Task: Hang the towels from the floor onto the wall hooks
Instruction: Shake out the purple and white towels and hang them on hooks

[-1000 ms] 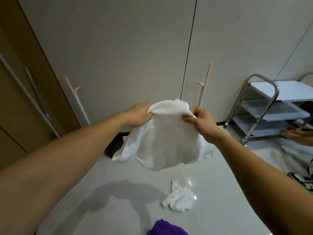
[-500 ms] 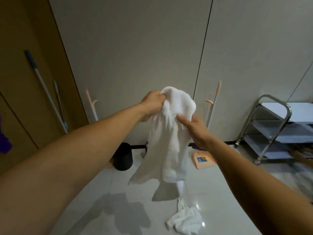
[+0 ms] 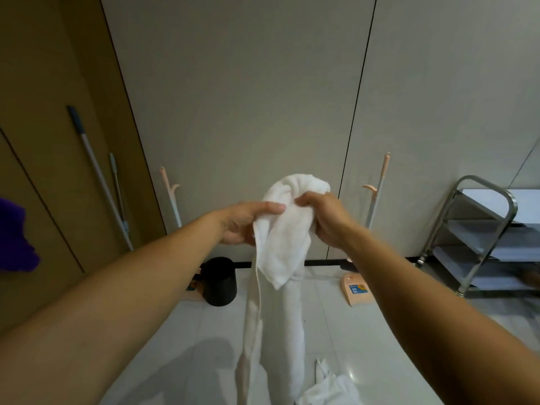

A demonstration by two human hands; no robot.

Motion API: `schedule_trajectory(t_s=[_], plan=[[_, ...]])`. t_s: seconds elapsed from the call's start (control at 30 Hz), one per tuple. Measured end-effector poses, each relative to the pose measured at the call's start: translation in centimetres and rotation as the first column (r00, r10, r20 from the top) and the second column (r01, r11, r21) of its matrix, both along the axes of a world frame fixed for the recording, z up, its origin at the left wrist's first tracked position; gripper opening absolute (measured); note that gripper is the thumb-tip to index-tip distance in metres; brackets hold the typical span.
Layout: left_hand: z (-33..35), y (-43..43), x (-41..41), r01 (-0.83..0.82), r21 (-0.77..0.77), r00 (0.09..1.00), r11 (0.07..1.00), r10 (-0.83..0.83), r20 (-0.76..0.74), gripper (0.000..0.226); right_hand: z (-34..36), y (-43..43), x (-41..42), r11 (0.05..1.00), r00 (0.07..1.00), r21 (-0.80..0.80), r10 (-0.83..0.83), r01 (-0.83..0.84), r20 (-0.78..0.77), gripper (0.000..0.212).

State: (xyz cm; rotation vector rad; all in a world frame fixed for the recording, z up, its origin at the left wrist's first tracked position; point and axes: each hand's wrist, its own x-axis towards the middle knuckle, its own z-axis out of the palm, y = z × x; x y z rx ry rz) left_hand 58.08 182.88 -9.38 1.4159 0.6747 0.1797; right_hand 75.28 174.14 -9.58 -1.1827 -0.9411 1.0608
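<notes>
Left hand [image 3: 244, 222] and right hand [image 3: 324, 217] both grip a bunched white towel [image 3: 287, 238] that hangs toward the floor [image 3: 365, 331].

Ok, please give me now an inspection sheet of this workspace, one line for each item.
Surface: glossy pale floor, a shadow on it.
Job's things: white towel held up bunched, its tail hanging down; second towel crumpled on the floor; wall hooks not clearly seen.
Clutter: black bin, pink dustpan, long-handled tools leaning on the brown wall.
Grippers: left hand and right hand both grip the white towel.
Cables: nothing seen.
Surroundings: metal trolley at right, purple cloth at the left edge, grey wall panels.
</notes>
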Motion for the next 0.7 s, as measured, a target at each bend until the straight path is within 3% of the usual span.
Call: schedule_trajectory(t_s=[0.03,0.1,0.2,0.3,0.37,0.47,0.57,0.63,0.7], plan=[[-0.7,-0.2,-0.6,0.032,-0.041,0.999,0.999,-0.033,-0.004,0.057,0.7,0.4,0.1,0.999,1.0,-0.03,-0.018,0.018,0.011,0.028],[-1.8,-0.6,-1.3,0.037,-0.088,0.999,0.995,-0.037,0.003,0.045,1.6,1.1,0.5,0.986,0.983,-0.134,-0.073,0.097,0.171,0.036],[-2.0,-1.2,-1.5,-0.036,-0.134,0.999,0.99,0.038,0.015,0.03,2.4,1.2,1.8,0.947,0.918,-0.297,0.002,0.126,0.398,0.023],[-1.7,-1.0,-1.7,-0.137,-0.14,0.989,0.981,0.144,0.044,0.028,3.1,0.6,3.5,0.914,0.886,-0.399,0.13,0.066,0.446,0.022],[-1.6,-0.8,-2.2,-0.199,-0.099,0.979,0.975,0.202,0.023,0.033,3.3,0.4,4.4,0.922,0.882,-0.381,0.118,0.073,0.455,0.017],[-1.7,-0.3,-3.3,-0.261,-0.022,0.965,0.965,0.261,0.004,0.046,3.3,0.8,4.7,0.957,0.931,-0.256,-0.035,0.137,0.364,0.008],[-2.0,0.0,-3.8,-0.176,-0.069,0.984,0.982,0.178,0.013,0.051,3.0,2.6,3.2,0.956,0.967,-0.197,-0.185,0.219,0.178,0.022],[-2.1,0.2,-3.6,-0.093,-0.074,0.995,0.993,0.094,0.017,0.054,2.7,4.0,1.5,0.967,0.983,-0.181,-0.178,0.181,0.032,0.033],[-2.1,0.8,-3.5,-0.107,-0.092,0.992,0.99,0.113,0.055,0.048,1.8,4.8,0.0,0.982,0.991,-0.183,-0.059,0.037,-0.119,0.048]])
